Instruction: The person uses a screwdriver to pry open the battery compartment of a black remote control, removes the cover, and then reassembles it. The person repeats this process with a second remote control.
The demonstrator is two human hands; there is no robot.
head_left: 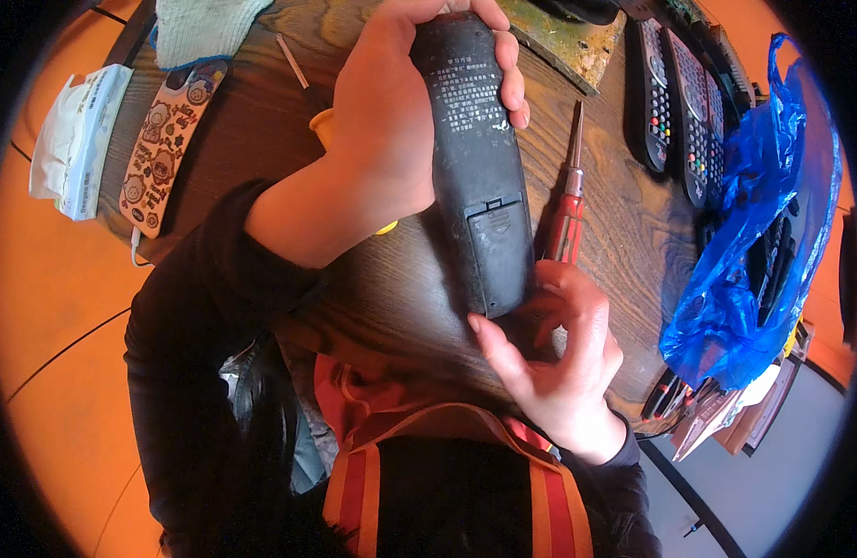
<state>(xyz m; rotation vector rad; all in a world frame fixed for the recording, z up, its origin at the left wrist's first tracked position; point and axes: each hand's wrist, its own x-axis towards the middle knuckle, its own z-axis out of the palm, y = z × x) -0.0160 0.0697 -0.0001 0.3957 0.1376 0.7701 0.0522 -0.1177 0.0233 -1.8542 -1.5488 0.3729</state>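
A black remote control (465, 158) is held up with its back toward me, its closed battery cover (498, 242) at the lower end. My left hand (382, 121) wraps round its upper part, fingertips showing along the right edge. At the bottom end my right hand (563, 363) is curled, with the thumb at the lower left corner and the index finger by the right edge. A screwdriver (568, 219) with a red handle lies on the table just beyond the right fingers. Something yellow (323, 126) is mostly hidden behind my left hand.
On the wooden table (391, 288), several remote controls (653, 93) lie at the far right, beside a blue plastic bag (726, 298) with dark items inside. To the left are a tissue pack (79, 139), a cartoon-patterned strip (168, 153) with a white cable, and a pale glove (205, 33).
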